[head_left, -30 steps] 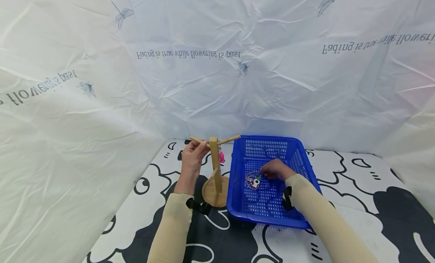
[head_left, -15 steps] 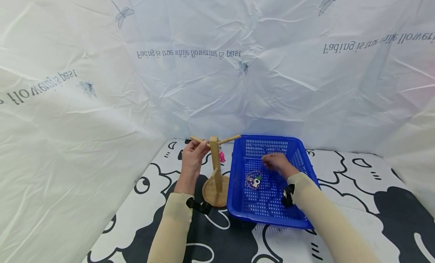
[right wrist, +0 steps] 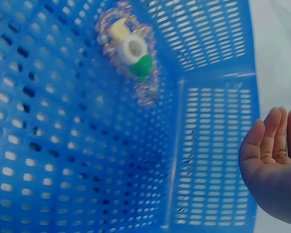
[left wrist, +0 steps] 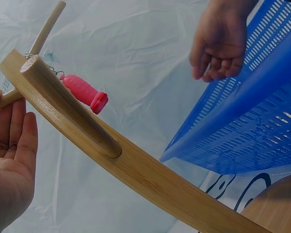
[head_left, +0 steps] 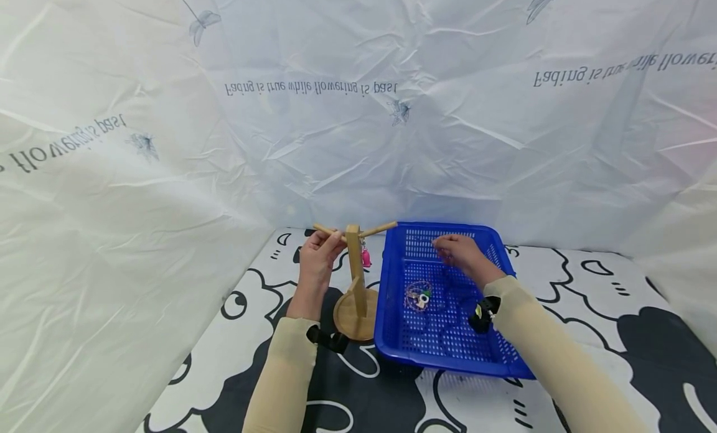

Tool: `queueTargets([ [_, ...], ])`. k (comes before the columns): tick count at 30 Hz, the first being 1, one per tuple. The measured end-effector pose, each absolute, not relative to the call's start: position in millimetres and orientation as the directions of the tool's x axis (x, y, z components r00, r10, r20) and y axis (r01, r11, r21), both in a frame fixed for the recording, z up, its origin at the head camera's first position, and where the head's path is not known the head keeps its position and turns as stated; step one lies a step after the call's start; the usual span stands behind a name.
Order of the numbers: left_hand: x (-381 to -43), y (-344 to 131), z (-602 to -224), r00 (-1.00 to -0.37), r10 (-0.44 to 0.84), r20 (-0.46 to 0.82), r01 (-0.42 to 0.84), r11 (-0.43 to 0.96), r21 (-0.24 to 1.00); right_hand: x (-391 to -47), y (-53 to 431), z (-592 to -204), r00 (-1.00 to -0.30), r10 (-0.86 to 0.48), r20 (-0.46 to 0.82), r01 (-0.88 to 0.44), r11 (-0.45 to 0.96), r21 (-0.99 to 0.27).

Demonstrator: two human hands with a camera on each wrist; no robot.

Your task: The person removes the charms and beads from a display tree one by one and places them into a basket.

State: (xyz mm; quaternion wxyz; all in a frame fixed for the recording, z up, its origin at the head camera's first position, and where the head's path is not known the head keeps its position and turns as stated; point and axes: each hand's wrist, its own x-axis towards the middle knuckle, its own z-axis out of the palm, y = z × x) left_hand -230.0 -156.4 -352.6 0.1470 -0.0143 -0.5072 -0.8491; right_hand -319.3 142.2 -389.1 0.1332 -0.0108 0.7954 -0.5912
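My left hand [head_left: 318,262] pinches the left peg of a wooden T-shaped stand [head_left: 357,271] with a round base. A pink keychain [left wrist: 85,91] hangs by a small chain near the stand's top, on the far side of its post. My right hand [head_left: 459,254] is over the back part of a blue plastic basket [head_left: 386,333], its fingers loosely curled and nothing visible in them. On the basket floor lies a ring of pinkish beads [right wrist: 106,31] with a white, green and cream charm [right wrist: 132,49].
The basket stands just right of the wooden stand, on a white cloth [head_left: 582,352] with black cartoon print. A pale plastic sheet [head_left: 336,147] with printed text rises behind and on the left.
My right hand has lifted away from the beads and charm toward the basket's back edge, leaving them on the floor. The left hand stays on the peg, and the stand has not moved.
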Motion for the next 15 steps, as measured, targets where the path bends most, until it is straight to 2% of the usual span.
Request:
queueTargets([
  [8,-229,-158,-353,-0.955,-0.237,0.180,0.270,-0.438,0.858,-312,137,-363,-0.961,-0.233,-0.150,0.081,0.279,-0.957],
  [15,-231,-158,-355,-0.956,-0.218,0.195,0.274,-0.438,0.856,-297,129,-342,-0.951,-0.300,-0.071,-0.021,0.294,-0.956],
])
